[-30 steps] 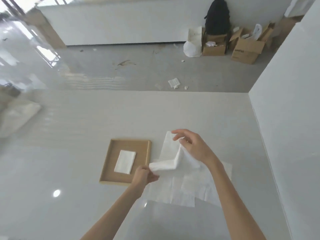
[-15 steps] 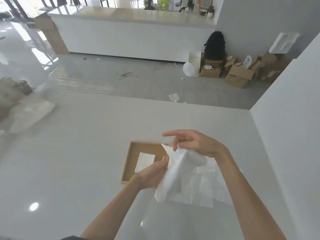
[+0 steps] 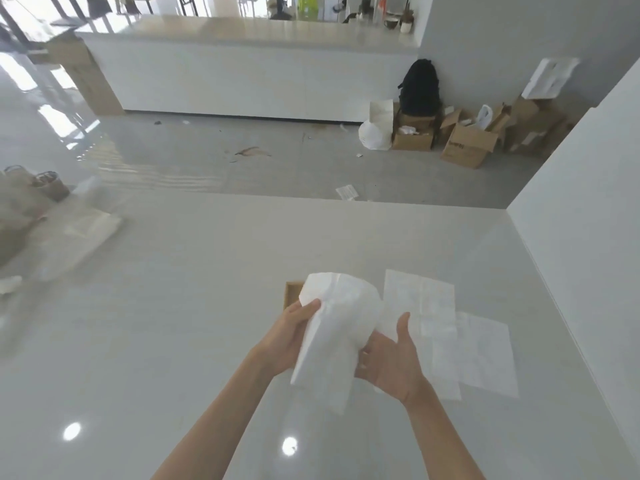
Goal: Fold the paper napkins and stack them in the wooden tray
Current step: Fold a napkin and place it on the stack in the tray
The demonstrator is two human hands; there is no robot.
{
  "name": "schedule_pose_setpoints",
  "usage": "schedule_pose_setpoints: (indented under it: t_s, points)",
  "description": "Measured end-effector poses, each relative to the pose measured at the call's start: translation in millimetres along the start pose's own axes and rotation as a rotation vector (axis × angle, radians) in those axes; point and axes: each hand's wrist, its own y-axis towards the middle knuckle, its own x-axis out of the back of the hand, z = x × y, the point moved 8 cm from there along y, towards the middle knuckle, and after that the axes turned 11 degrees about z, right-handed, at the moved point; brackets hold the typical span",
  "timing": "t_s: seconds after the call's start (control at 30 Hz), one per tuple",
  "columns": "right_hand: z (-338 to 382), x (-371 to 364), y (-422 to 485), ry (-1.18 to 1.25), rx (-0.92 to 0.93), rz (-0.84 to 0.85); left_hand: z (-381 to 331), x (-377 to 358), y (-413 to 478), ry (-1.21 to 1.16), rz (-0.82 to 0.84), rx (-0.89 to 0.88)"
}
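Note:
A white paper napkin [image 3: 337,327] hangs in the air above the table, partly doubled over and loosely draped. My left hand [image 3: 289,336] grips its left edge. My right hand [image 3: 389,358] holds its right side, palm turned up, thumb raised. Behind the napkin only a corner of the wooden tray [image 3: 292,294] shows; its inside is hidden. Several unfolded napkins [image 3: 446,334] lie flat and overlapping on the table to the right of my hands.
The glossy white table [image 3: 173,306] runs to a white wall [image 3: 588,237] on the right. Bags and white plastic wrap [image 3: 52,220] sit at the far left of the table. Beyond the far edge are floor, cardboard boxes [image 3: 464,147] and a counter.
The napkin has been lifted off the pile and held up in both hands, now covering most of the tray. My right hand has dropped below it, palm up. The view has tilted upward.

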Motion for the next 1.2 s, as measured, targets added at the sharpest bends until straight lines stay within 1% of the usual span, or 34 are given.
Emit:
schedule_pose_setpoints:
  t_s: [0.1,0.17,0.2,0.3,0.37,0.47,0.53,0.6,0.7,0.83,1.03,1.2]
  points:
    - [8.9,-14.5,1.6,-0.337,0.048,-0.076,-9.2,27.8,-14.6,0.165,-0.151,0.004]
    - [26.0,-15.3,0.6,-0.47,0.059,-0.108,-16.2,40.7,-23.3,0.261,-0.249,-0.001]
    - [37.6,-14.0,-2.1,-0.497,0.085,-0.132,-19.3,44.1,-26.3,0.309,-0.273,-0.004]
    - [67.9,-15.1,-13.1,-0.518,0.16,-0.173,-27.5,39.6,-30.9,0.43,-0.292,-0.01]
    - [80.7,-19.4,-18.1,-0.574,0.176,-0.176,-29.5,29.5,-30.0,0.436,-0.278,-0.027]
    - [97.3,-21.6,-25.6,-0.676,0.211,-0.217,-30.7,8.5,-25.8,0.417,-0.206,-0.069]
    - [111.3,-24.4,-30.8,-0.693,0.242,-0.219,-34.4,0.5,-23.4,0.463,-0.204,-0.104]
    - [122.2,-29.5,-34.9,-0.736,0.235,-0.189,-40.4,-5.1,-21.2,0.515,-0.244,-0.146]
    - [131.8,-32.3,-38.0,-0.803,0.207,-0.139,-50.4,-12.2,-16.3,0.502,-0.264,-0.2]
    - [151.3,-32.1,-45.9,-0.794,0.27,-0.143,-62.7,-23.9,-7.7,0.551,-0.241,-0.248]
    - [176.6,-33.9,-46.2,-0.779,0.339,-0.129,-80.1,-31.7,4.4,0.625,-0.347,-0.384]
    - [188.2,-34.1,-41.6,-0.749,0.362,-0.125,-80.1,-28.9,17.2,0.589,-0.336,-0.387]
